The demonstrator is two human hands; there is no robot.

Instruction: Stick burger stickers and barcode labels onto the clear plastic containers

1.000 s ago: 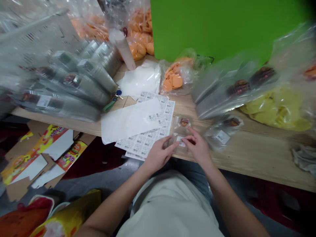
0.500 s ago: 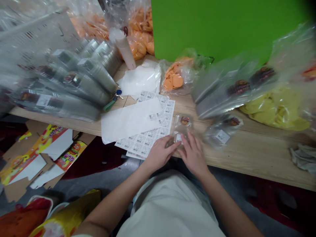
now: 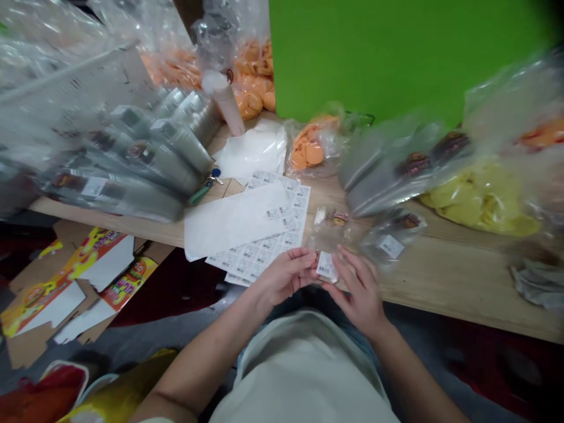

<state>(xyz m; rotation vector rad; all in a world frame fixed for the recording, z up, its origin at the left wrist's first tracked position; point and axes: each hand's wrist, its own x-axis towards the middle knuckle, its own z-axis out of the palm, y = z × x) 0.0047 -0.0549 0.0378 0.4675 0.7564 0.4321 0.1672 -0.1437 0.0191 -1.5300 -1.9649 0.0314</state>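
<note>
A clear plastic clamshell pack (image 3: pixel 328 236) lies along the table's front edge, a burger sticker on its far end. At the near end sits a white barcode label (image 3: pixel 326 267), between my two hands. My left hand (image 3: pixel 288 273) pinches the pack's left side with thumb and fingers. On the right side, my right hand (image 3: pixel 359 288) grips the near corner, its thumb at the lower edge and fingers above. A second labelled clear pack (image 3: pixel 392 238) rests to the right. Sheets of barcode labels (image 3: pixel 259 252) lie left of my hands, partly under a white backing sheet (image 3: pixel 233 220).
Stacks of nested clear packs stand at the left (image 3: pixel 163 158) and right (image 3: pixel 392 170). Behind are a bag of orange discs (image 3: pixel 308 150), a bottle (image 3: pixel 227 106) and a green panel (image 3: pixel 396 53). Keys (image 3: pixel 215 176) lie left; printed cardboard (image 3: pixel 79 276) sits below the table edge.
The near end of the pack has tipped up toward me, and its barcode label now faces me more fully. My hands have moved from lying over it to gripping its sides.
</note>
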